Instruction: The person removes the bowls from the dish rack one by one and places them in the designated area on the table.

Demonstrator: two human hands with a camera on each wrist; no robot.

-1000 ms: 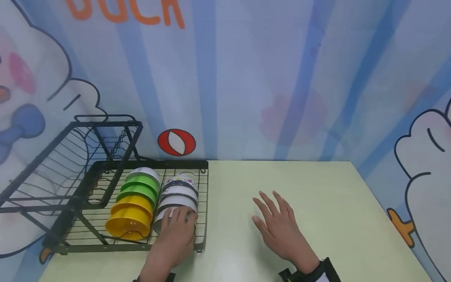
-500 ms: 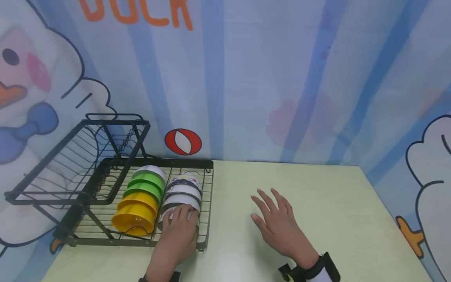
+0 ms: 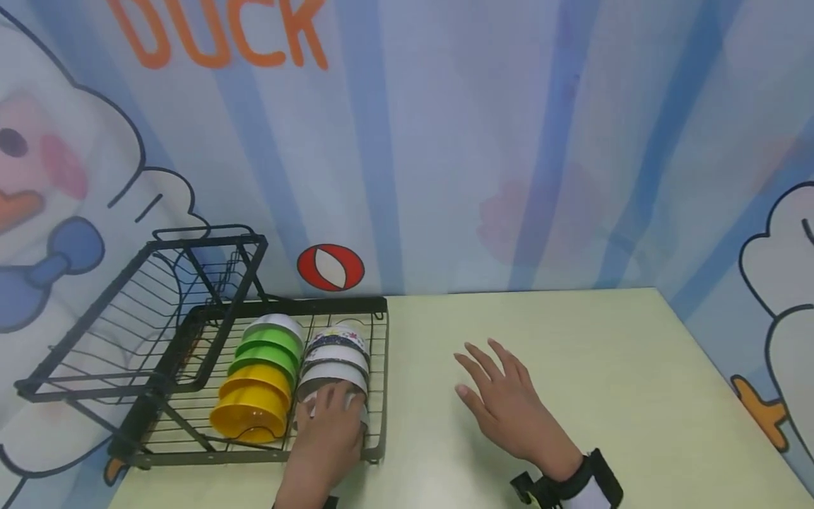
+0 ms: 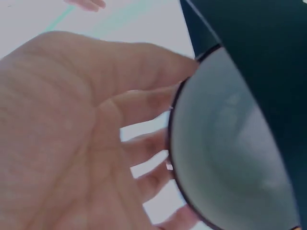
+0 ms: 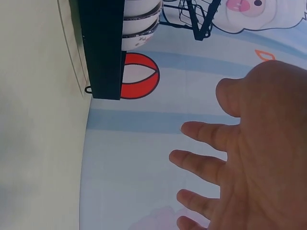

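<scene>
My left hand (image 3: 327,431) reaches over the front end of the right-hand row of white bowls (image 3: 333,374), which stand on edge in a black dish rack (image 3: 210,458). In the left wrist view that hand grips the nearest white bowl (image 4: 220,143), thumb at its dark rim and fingers spread along its outer side. Part of this bowl is hidden behind a dark rack edge (image 4: 259,57). My right hand (image 3: 509,410) hovers over the table to the right, fingers spread and holding nothing; the right wrist view shows its palm (image 5: 268,158) apart from the rack.
Beside the white row stands another row with yellow bowls (image 3: 248,413), green bowls (image 3: 270,341) and a white bowl (image 3: 278,323) at the back. A raised wire tier (image 3: 95,389) rises at the rack's left. The pale table (image 3: 559,339) meets a cartoon-printed backdrop (image 3: 432,155).
The head view has shifted slightly, so the rack appears a little farther right and lower. My left hand keeps its place at the front white bowl; the right hand has barely moved.
</scene>
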